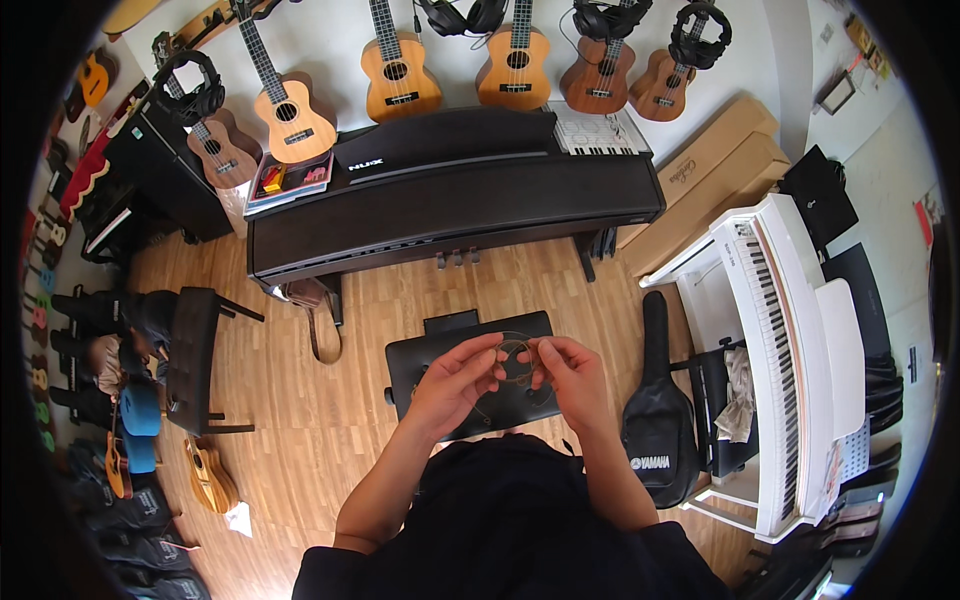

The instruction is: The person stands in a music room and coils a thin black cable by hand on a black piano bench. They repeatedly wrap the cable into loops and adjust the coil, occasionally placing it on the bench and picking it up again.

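Note:
A thin, brass-coloured guitar string (518,380), wound into a small loose coil, is held up in front of me between both hands. My left hand (455,385) pinches the coil's left side between thumb and fingers. On the opposite side, my right hand (578,388) grips it the same way, fingertips curled in. A loose strand seems to hang below the fingers, too fine to follow fully. Under my hands is a black padded bench (405,362), partly hidden by them.
A dark digital piano (450,205) stands ahead, below several hanging ukuleles (402,80) and headphones. To the right are a white piano (815,330) and a black guitar bag (658,420). At left stand another bench (190,360) and a small guitar (208,478) on the wooden floor.

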{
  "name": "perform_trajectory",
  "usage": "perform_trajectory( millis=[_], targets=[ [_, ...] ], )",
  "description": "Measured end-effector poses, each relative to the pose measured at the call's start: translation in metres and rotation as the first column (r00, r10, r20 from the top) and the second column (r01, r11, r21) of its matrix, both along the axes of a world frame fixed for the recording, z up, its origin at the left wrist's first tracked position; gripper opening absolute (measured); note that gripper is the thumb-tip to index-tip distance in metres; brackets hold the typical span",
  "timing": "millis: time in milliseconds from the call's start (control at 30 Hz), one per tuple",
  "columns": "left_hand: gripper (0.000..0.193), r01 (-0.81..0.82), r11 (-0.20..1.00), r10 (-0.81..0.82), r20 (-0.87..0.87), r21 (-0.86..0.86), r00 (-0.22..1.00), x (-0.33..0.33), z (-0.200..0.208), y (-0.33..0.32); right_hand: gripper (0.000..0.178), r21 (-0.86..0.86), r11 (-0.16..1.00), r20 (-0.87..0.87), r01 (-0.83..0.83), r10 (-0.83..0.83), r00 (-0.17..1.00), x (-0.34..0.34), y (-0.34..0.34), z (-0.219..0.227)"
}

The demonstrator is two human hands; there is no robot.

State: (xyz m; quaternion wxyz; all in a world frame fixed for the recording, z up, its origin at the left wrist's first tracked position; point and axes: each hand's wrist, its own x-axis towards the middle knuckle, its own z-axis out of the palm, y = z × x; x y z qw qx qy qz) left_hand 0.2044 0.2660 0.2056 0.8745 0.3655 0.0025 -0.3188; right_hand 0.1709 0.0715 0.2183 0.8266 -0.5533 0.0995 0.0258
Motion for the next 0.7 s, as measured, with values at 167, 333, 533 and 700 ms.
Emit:
perform_trajectory(
  millis=[167, 333, 533, 700],
  targets=[
    [0.034, -0.100, 0.961, 0.068, 0.128, 0.257, 0.989, 0.001, 0.006, -0.006, 0.020, 0.067, 0.994, -0.053, 0.091, -0.088, 0.995, 0.000, 0.007, -0.008],
    [0.031, -0.093, 0.964, 0.066, 0.114, 0.250, 0.991, 0.003, 0.002, 0.001, 0.020, 0.132, 0.987, -0.052, 0.095, -0.089, 0.995, 0.004, 0.011, -0.013],
    [0.030, -0.090, 0.981, 0.076, 0.084, 0.173, 0.994, 0.003, -0.004, 0.005, 0.027, 0.088, 0.991, -0.081, 0.099, -0.092, 0.992, 0.009, 0.014, -0.008],
    [0.027, -0.122, 0.938, 0.064, 0.182, 0.325, 0.981, 0.002, -0.007, 0.004, 0.029, 0.095, 0.994, -0.125, 0.060, -0.048, 0.991, 0.009, 0.014, -0.005]
  ],
)
